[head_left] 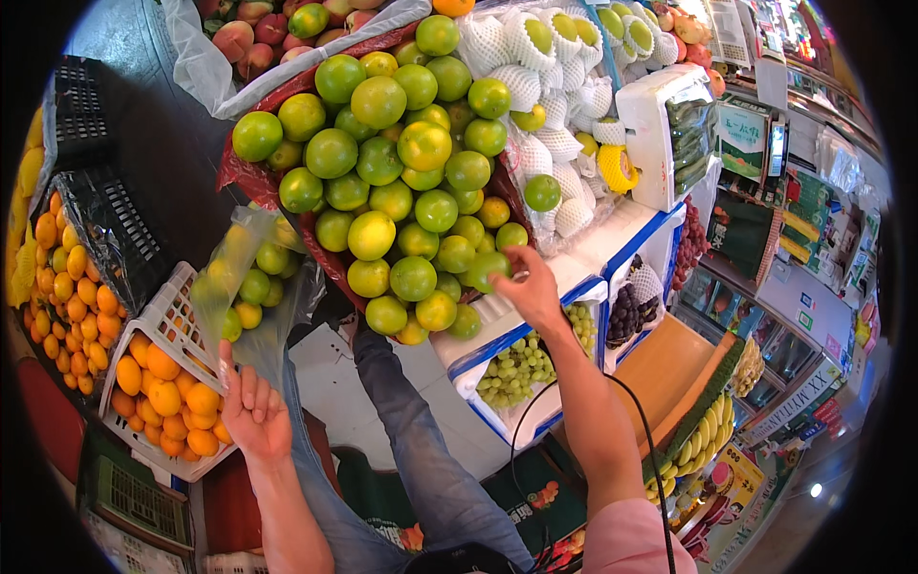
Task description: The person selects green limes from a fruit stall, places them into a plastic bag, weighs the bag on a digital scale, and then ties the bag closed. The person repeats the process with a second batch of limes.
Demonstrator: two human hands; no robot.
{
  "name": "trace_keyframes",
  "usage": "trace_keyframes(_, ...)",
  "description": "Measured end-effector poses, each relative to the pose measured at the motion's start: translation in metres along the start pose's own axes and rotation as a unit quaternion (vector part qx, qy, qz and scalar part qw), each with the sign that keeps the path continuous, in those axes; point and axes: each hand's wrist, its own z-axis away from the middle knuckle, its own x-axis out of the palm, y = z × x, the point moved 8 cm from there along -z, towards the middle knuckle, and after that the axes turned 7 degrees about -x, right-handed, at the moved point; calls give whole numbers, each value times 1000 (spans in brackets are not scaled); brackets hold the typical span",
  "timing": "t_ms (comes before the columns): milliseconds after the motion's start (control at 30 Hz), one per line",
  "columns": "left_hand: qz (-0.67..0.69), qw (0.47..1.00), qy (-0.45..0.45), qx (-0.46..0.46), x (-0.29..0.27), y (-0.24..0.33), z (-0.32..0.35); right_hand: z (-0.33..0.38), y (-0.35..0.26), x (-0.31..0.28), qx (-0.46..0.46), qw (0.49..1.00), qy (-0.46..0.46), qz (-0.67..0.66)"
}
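Above our left hand (254, 413), its pinched clear bag (251, 277) holds citrus; our right hand (529, 290) grips one green orange (488, 269) at the pile (402, 172).

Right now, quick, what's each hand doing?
Left hand: closed on a clear plastic bag of green citrus.
Right hand: gripping one green citrus fruit on the pile.

White crate of orange tangerines (164, 394), foam box of green grapes (512, 368), bananas (703, 435), net-wrapped fruit (550, 86).
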Motion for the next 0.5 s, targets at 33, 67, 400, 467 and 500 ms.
trace_keyframes(33, 2, 1000, -3, -2, 1, 0, 0, 0, -2, 1, 5, 992, 3, -129)
trace_keyframes(67, 11, 1000, -23, 1, 4, 1, -1, 2, -1, 6, 17, 986, -8, -163)
trace_keyframes(400, 8, 1000, -2, 0, 2, 1, -1, 44, 16, 74, -25, 956, -139, 258)
trace_keyframes(467, 4, 1000, -3, 1, 2, 0, -1, 33, 3, 43, -41, 979, -26, 197)
trace_keyframes(500, 2, 1000, 2, 1, 1, -1, 0, 29, 2, 29, -12, 985, 18, 169)
